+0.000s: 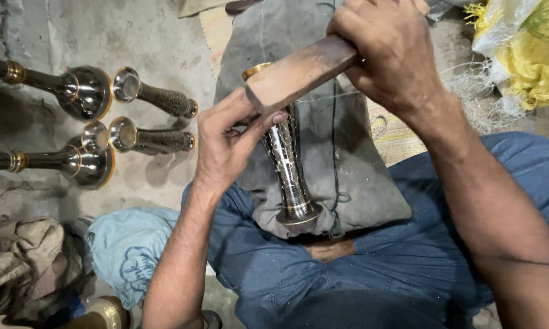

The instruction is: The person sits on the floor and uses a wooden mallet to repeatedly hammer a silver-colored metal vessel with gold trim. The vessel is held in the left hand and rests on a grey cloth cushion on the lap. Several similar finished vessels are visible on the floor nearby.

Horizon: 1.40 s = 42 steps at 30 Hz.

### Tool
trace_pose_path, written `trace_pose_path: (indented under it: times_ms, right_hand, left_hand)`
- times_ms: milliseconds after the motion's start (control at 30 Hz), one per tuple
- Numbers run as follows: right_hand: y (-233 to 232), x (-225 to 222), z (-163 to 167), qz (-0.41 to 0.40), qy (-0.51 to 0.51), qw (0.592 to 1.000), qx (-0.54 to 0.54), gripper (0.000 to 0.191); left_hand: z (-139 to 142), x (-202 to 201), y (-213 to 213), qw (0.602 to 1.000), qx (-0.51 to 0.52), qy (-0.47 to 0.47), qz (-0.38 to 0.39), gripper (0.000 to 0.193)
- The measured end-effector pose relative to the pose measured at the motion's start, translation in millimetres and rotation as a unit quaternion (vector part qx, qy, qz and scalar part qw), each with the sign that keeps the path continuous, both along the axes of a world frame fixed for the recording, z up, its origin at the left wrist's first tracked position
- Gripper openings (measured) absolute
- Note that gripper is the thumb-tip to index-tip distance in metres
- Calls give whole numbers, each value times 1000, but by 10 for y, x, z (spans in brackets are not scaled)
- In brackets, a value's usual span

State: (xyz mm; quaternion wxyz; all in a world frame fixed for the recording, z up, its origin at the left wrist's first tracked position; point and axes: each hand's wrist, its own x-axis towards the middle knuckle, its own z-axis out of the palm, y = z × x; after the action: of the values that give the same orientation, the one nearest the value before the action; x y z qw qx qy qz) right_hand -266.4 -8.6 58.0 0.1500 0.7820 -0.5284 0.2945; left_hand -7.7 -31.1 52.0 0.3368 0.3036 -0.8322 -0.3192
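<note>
Bare grey concrete floor [158,55], stained and dusty, with a woven mat [396,134] and crumpled yellow plastic sacking [530,55].

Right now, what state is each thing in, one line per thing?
Metal vase: lying on the grey cushion, steadied.
Wooden block: pressed on the vase.
Left hand: on the vase.
Right hand: gripping the block.
Finished pieces: lying on the floor.

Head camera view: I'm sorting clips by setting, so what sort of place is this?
Probably a small metalcraft workshop, worked seated on the floor: finished metal vases lie on bare concrete floor, and the right hand holds a wooden block against an engraved vase on a grey pad.
</note>
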Motion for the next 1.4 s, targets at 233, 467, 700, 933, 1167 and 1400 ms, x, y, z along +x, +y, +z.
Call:
trace_pose_path:
  times_ms: [233, 467, 700, 933, 1167, 1400]
  right_hand:
    - [50, -10, 16, 18, 10, 999, -25, 33]
    - [62, -11, -60, 56, -206, 973, 82, 30]
    - [103, -14, -68, 56, -242, 963, 106, 25]
    - [59, -44, -173, 23, -29, 999, 0, 33]
    - [-40, -37, -193, 3, -136, 978, 158, 31]
    - [-522, 210, -252, 180, -173, 865, 436, 94]
  left_hand:
    - [-33, 31, -7, 1000, 21, 13, -11, 27]
    - [-18, 40, -11, 999, 27, 29, -28, 31]
    - [-139, 109, -17, 996, 82, 42, -22, 32]
    - [-435, 121, -21, 967, 98, 228, 58, 23]
    - [-562, -102, 105, 954, 126, 242, 128, 36]
    - [-503, -155, 169, 915, 181, 317, 174, 34]
